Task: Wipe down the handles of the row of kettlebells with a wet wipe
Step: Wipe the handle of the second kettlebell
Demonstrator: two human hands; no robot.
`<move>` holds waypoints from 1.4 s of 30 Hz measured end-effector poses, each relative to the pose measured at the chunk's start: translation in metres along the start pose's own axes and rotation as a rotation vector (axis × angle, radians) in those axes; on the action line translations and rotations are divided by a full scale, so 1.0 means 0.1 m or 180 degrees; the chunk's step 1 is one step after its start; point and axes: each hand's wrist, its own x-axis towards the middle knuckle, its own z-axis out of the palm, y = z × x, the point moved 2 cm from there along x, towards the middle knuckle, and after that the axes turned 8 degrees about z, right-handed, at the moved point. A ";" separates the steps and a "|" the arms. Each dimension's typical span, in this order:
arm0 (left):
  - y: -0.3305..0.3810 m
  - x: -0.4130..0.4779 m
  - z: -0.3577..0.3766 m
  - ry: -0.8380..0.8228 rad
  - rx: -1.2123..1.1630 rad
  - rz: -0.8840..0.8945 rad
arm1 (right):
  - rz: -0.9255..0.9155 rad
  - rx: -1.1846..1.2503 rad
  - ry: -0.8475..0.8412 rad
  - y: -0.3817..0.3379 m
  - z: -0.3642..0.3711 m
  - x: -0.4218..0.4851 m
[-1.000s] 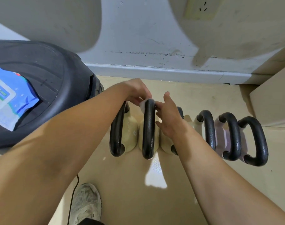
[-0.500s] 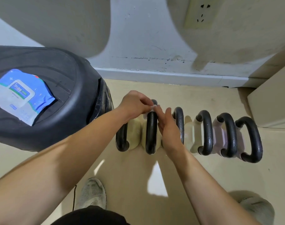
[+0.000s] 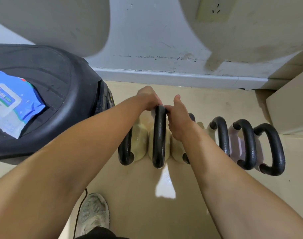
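Scanning from the left: a pack of wet wipes [image 3: 8, 104], blue and white, lies on top of a black moulded plastic object [image 3: 61, 94] whose kind I cannot tell. Beside it, on the floor [image 3: 164, 195], stands the row of kettlebells along the skirting, six black handles visible over pale bodies.

First handle [image 3: 125, 152]: mostly hidden under the left forearm; only its near bend shows.

Second handle [image 3: 159, 135]: the one in hand. Left hand [image 3: 147, 99] is at its far end, grip clenched over the top of the bend. The wet wipe itself barely shows; a pale sliver at the left edge of the handle under the fingers may be it, but I cannot confirm. Right hand [image 3: 179, 118] meets the same far end from the other side, fingertips pressed against the handle, thumb raised clear; grip is partly closed, and whether it pinches wipe or bare metal cannot be told.

Third handle [image 3: 190, 116]: largely covered by the right hand and wrist.

Fourth [image 3: 220, 135], fifth [image 3: 247, 144] and sixth handle [image 3: 271, 149]: untouched by either hand, well apart from the work.

Judgement: step in hand is wiping the far bend of the second handle, both hands working the wipe around it. Task appears early; four handles to the right likely remain. Next move calls for drawing the wipe along the bar toward the near bend, keeping it wrapped round the full girth, then shifting right to the third handle.

A shoe [image 3: 93, 213] sits at the lower edge.
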 end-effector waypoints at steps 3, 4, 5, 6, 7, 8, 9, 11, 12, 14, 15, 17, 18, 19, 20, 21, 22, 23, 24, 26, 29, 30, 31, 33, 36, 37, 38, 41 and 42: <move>0.02 -0.03 0.01 -0.0074 0.0277 -0.0066 | 0.0154 0.0201 0.0057 0.01 0.03 0.02; 0.03 -0.05 -0.01 -0.0128 0.0216 -0.0159 | 0.0234 0.0347 -0.0001 0.01 0.03 -0.01; 0.03 -0.07 -0.01 -0.0213 0.0030 -0.0259 | 0.0203 0.0393 -0.0081 0.02 0.02 -0.05; 0.02 -0.08 -0.02 -0.0268 -0.0198 -0.0365 | 0.0081 0.0372 -0.0190 0.03 0.00 -0.08; 0.01 -0.11 -0.03 -0.0253 -0.0442 -0.0408 | -0.0066 0.0335 -0.0236 0.03 -0.02 -0.08; 0.00 -0.13 -0.05 -0.0174 -0.0624 -0.0364 | -0.0239 0.0358 -0.0207 0.02 -0.02 -0.11; -0.01 -0.16 -0.09 -0.0025 -0.0687 -0.0273 | -0.0320 0.0418 -0.0164 0.01 -0.01 -0.15; -0.03 -0.24 -0.15 0.0263 -0.0656 -0.0016 | -0.0390 0.0433 -0.0053 0.01 0.01 -0.24; -0.04 -0.31 -0.18 0.0330 -0.0715 0.0115 | -0.0456 0.0461 -0.0018 0.06 0.01 -0.29; -0.05 -0.52 -0.20 0.0319 -0.0814 0.0377 | -0.0656 0.0437 -0.0017 0.18 0.02 -0.46; -0.07 -0.63 -0.20 0.0305 -0.0799 0.0487 | -0.0756 0.0472 -0.0072 0.25 0.04 -0.58; -0.11 -0.86 -0.15 0.0265 -0.0734 0.0623 | -0.0897 0.0468 -0.0139 0.39 0.10 -0.78; -0.15 -0.94 -0.12 0.0237 -0.0666 0.0643 | -0.0929 0.0413 -0.0090 0.47 0.13 -0.88; -0.18 -1.03 -0.09 0.0183 -0.0601 0.0652 | -0.0970 0.0372 -0.0002 0.56 0.15 -0.95; -0.21 -1.11 -0.05 0.0099 -0.0514 0.0665 | -0.1045 0.0312 0.0082 0.66 0.16 -1.01; -0.24 -1.19 -0.02 -0.0014 -0.0350 0.0704 | -0.1154 0.0241 0.0119 0.74 0.16 -1.08; -0.27 -1.27 0.01 -0.0135 -0.0159 0.0739 | -0.1233 0.0120 0.0141 0.82 0.16 -1.15; -0.31 -1.34 0.03 -0.0256 -0.0030 0.0737 | -0.1277 -0.0033 0.0180 0.89 0.14 -1.23; -0.32 -1.42 0.04 -0.0370 0.0003 0.0699 | -0.1312 -0.0205 0.0248 0.94 0.11 -1.29; -0.33 -1.54 0.04 -0.0470 0.0033 0.0641 | -0.1385 -0.0556 0.0414 1.02 0.04 -1.39; -0.24 -1.72 0.01 -0.0422 0.0122 0.0778 | -0.1433 -0.0793 0.0575 1.05 -0.06 -1.48; -0.21 -1.77 0.00 -0.0416 0.0109 0.0845 | -0.1465 -0.0829 0.0596 1.04 -0.08 -1.50; -0.19 -1.82 -0.02 -0.0417 0.0102 0.0897 | -0.1491 -0.0891 0.0573 1.01 -0.11 -1.53; -0.18 -1.88 -0.05 -0.0393 0.0076 0.0964 | -0.1493 -0.1130 0.0458 0.95 -0.14 -1.53; -0.15 -1.98 -0.11 -0.0305 -0.0085 0.1026 | -0.1323 -0.1484 0.0278 0.88 -0.16 -1.52; -0.13 -2.02 -0.13 -0.0307 -0.0221 0.1038 | -0.1287 -0.1515 0.0264 0.86 -0.16 -1.51; -0.11 -2.06 -0.16 -0.0340 -0.0388 0.1061 | -0.1258 -0.1511 0.0280 0.84 -0.15 -1.53; -0.01 -2.15 -0.28 -0.0558 -0.0991 0.1238 | -0.1330 -0.1549 0.0450 0.76 -0.19 -1.55; 0.05 -2.18 -0.32 -0.0674 -0.1252 0.1292 | -0.1389 -0.1651 0.0501 0.72 -0.22 -1.56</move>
